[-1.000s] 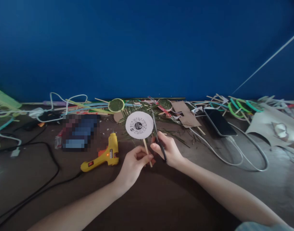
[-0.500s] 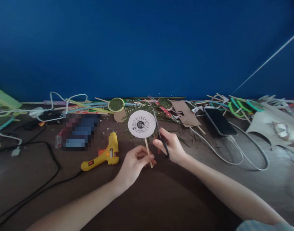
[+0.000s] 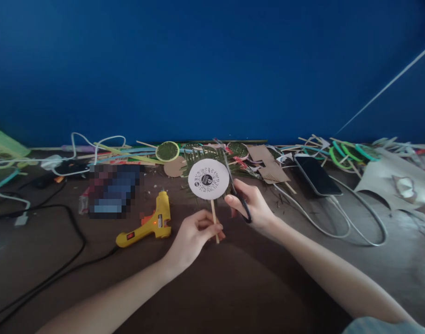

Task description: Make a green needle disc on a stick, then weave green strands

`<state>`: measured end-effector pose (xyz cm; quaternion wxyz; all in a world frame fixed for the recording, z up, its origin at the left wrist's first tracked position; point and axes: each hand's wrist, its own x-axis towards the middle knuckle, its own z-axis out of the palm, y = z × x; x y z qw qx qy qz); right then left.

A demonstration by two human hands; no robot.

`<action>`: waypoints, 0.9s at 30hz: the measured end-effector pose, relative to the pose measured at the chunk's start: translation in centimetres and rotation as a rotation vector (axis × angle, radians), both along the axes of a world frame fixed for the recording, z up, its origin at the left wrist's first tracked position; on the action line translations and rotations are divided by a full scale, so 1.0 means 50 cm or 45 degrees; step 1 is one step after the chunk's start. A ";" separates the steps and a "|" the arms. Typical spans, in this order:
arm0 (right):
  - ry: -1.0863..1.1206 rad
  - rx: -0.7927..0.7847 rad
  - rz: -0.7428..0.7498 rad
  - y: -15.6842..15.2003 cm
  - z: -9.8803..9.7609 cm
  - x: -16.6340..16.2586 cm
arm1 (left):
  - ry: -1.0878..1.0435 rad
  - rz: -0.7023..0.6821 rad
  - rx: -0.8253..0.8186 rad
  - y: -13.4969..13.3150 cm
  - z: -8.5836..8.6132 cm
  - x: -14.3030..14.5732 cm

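Observation:
Between thumb and fingers, my left hand [image 3: 200, 235] pinches a thin wooden stick [image 3: 214, 215]. At the stick's top is a round white paper disc [image 3: 208, 191] with a black printed code, and green leaf fronds [image 3: 187, 162] stick out behind it. Black-handled scissors [image 3: 240, 200] are in my right hand [image 3: 252, 204], their blades upright along the disc's right edge. Whether the blades are apart or together I cannot tell. Left of my left hand lies a yellow glue gun [image 3: 153, 221] with a small orange light on.
Leaf-filled rings [image 3: 168, 151], brown cardboard [image 3: 268, 164], sticks and scraps line the back by the blue wall [image 3: 212, 69]. A phone [image 3: 318, 176] with a white cable [image 3: 347, 222] lies right. A pixelated dark item [image 3: 117, 190] and black cord [image 3: 73, 266] are left.
The disc has shifted slightly right and the stick now leans less. My right hand and the scissors have moved a little to the right, staying beside the disc's edge.

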<state>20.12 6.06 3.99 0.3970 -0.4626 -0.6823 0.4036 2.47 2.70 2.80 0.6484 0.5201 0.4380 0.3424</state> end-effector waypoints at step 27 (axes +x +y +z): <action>-0.095 0.062 0.069 0.017 0.017 0.034 | 0.140 -0.193 0.066 0.031 0.011 -0.019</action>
